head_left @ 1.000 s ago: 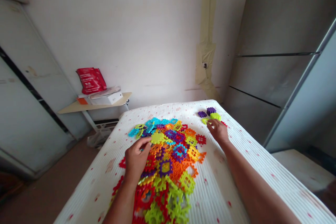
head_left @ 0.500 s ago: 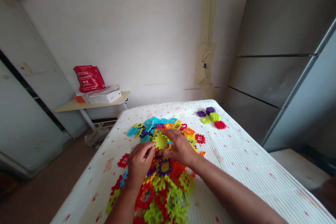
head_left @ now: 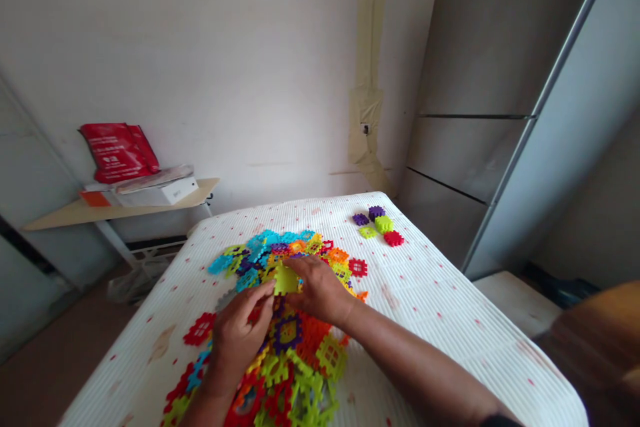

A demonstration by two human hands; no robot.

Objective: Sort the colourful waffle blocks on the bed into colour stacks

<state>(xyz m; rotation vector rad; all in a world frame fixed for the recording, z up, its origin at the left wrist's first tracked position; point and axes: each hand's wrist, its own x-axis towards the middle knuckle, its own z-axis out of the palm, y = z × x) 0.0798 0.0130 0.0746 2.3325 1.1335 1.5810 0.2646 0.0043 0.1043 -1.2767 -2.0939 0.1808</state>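
A yellow-green plastic interlocking tile with toothed edges is held up over the pile, its flat face showing. My right hand grips it from the right, fingers over the top edge and thumb below. At its left edge are the curled fingertips of my left hand; the exact contact is partly hidden. Beneath both hands spreads a heap of similar pieces, among them a purple frame piece, a red window piece and green pieces.
On the white dotted tablecloth, a small group of purple, green and red tiles lies at the far right. A side table with a red bag and a white box stands left. A refrigerator rises at right.
The view has turned to the right, shifting everything left in the picture. Both hands stay at the yellow-green tile, which is tilted a little differently. The left thumb has moved slightly away from its fingers.
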